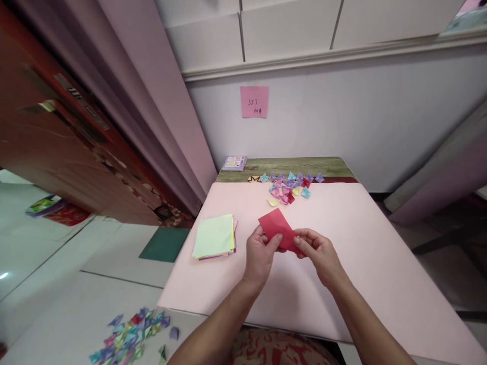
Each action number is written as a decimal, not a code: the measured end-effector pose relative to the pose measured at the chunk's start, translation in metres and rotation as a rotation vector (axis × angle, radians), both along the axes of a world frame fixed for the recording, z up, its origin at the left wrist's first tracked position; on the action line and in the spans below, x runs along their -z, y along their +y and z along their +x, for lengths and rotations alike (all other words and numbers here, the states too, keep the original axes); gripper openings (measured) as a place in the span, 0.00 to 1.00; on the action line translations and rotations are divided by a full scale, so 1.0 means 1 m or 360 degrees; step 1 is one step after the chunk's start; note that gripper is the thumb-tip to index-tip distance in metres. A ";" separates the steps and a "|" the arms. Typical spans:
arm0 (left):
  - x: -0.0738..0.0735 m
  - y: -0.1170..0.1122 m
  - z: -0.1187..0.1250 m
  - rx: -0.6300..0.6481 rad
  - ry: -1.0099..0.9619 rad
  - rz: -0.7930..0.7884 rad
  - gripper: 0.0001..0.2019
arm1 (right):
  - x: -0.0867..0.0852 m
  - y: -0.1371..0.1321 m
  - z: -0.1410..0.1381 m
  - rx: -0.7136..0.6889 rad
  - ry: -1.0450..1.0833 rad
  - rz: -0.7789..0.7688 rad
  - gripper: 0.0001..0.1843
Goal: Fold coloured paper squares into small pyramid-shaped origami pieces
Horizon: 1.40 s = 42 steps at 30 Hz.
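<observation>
A red sheet of paper, folded into a rectangle, is held above the pink tabletop by both hands. My left hand pinches its near left edge between thumb and fingers. My right hand pinches its near right corner. To the left lies a stack of coloured paper squares with a pale green sheet on top. Several small folded paper pieces in purple, blue, pink, red and yellow lie at the far end of the table.
A pack of coloured paper sits at the table's far left corner. A pink note is stuck on the wall. More folded pieces are scattered on the floor at the lower left. A red-brown door stands at left.
</observation>
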State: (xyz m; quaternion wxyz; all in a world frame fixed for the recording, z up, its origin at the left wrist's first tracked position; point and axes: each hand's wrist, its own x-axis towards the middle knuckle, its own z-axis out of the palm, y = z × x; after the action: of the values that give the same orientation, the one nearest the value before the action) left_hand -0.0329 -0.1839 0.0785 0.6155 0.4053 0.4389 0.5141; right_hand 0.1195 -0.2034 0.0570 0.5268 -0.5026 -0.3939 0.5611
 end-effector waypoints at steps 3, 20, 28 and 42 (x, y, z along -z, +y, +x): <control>0.002 0.001 -0.001 0.0050 -0.0007 0.0026 0.18 | 0.000 0.002 -0.001 -0.0066 0.0107 -0.0062 0.17; 0.005 0.004 -0.015 0.0159 -0.0117 -0.0164 0.12 | 0.001 0.004 -0.001 0.0091 0.0222 0.0067 0.32; 0.007 0.008 -0.021 0.0284 0.0083 -0.0286 0.16 | 0.004 0.014 0.007 0.0040 0.0031 -0.0009 0.24; 0.000 0.004 -0.019 0.0242 0.0162 -0.0014 0.12 | -0.001 0.007 0.000 0.0126 -0.0548 0.0366 0.23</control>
State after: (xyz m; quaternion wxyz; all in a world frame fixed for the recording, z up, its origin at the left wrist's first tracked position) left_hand -0.0518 -0.1799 0.0782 0.6314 0.4602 0.4399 0.4428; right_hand 0.1195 -0.1967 0.0577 0.5272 -0.5428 -0.5195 0.3970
